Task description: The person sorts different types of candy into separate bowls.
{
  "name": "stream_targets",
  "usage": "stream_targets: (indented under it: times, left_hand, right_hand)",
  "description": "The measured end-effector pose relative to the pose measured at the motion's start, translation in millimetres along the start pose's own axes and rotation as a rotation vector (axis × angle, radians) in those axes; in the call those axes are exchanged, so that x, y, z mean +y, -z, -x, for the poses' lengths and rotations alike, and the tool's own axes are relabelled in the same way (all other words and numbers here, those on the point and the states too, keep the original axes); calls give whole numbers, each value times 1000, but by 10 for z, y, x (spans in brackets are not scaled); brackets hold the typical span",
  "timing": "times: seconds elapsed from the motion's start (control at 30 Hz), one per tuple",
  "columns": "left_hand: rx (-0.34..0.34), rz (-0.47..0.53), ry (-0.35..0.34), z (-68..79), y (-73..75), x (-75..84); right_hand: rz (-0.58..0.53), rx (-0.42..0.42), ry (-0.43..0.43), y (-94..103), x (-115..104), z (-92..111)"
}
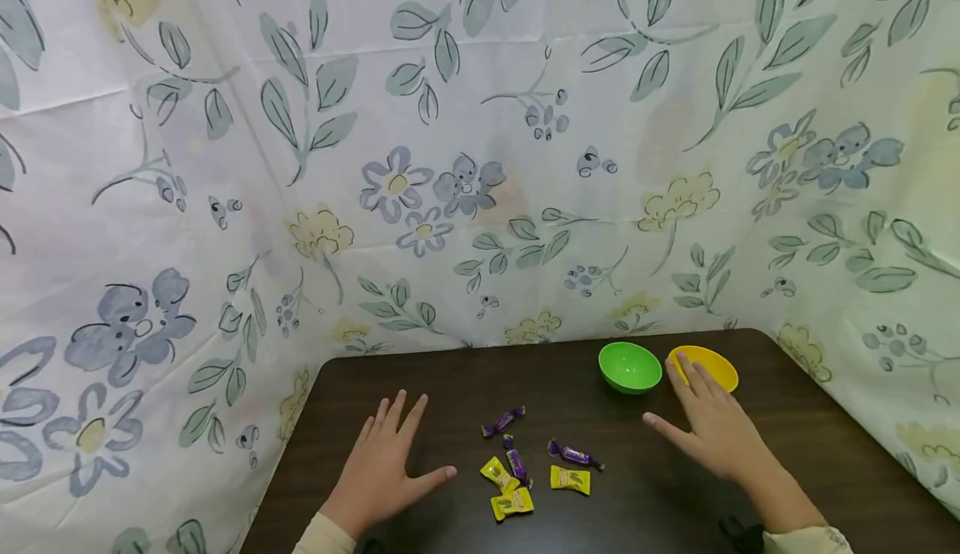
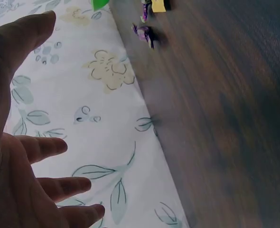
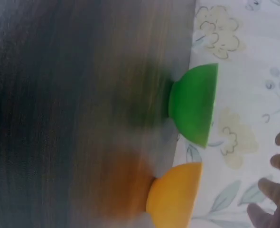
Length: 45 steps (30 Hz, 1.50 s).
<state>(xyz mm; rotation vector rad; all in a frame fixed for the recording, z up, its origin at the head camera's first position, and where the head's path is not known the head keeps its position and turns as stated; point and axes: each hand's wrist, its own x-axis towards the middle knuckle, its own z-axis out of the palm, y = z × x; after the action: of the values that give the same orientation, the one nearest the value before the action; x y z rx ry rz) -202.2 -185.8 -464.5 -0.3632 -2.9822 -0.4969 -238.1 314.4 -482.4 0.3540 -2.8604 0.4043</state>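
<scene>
My left hand (image 1: pixel 386 471), fingers spread and holding nothing, hovers over the table's left side, left of the candies. My right hand (image 1: pixel 712 425) is likewise spread and holds nothing; in the head view it overlaps part of a yellow bowl (image 1: pixel 718 368). Left of that bowl stands a green bowl (image 1: pixel 630 368). Between the hands lie purple-wrapped candies (image 1: pixel 573 454) and yellow-wrapped candies (image 1: pixel 570 480), several in all. In the right wrist view the fingertips (image 3: pixel 270 190) are apart from both bowls.
A dark wood-grain table (image 1: pixel 435 529) carries everything. Floral cloth (image 1: pixel 465 162) hangs behind it and along both sides, meeting the table's back edge close behind the bowls.
</scene>
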Motion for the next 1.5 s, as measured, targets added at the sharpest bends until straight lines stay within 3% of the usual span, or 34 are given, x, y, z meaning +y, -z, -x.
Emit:
stream_targets:
  times: [0.43, 1.0, 1.27, 1.5]
  left_hand:
    - [-32, 64, -40, 17, -98, 128]
    - [-40, 81, -200, -66, -408, 395]
    - [-80, 142, -256, -71, -525, 476]
    - [-171, 144, -285, -57, -605, 502]
  right_hand:
    - [20, 24, 40, -172, 104, -160]
    - [54, 9, 32, -376, 125, -443]
    - [50, 10, 26, -483, 161, -532]
    - [41, -21, 9, -566, 154, -593]
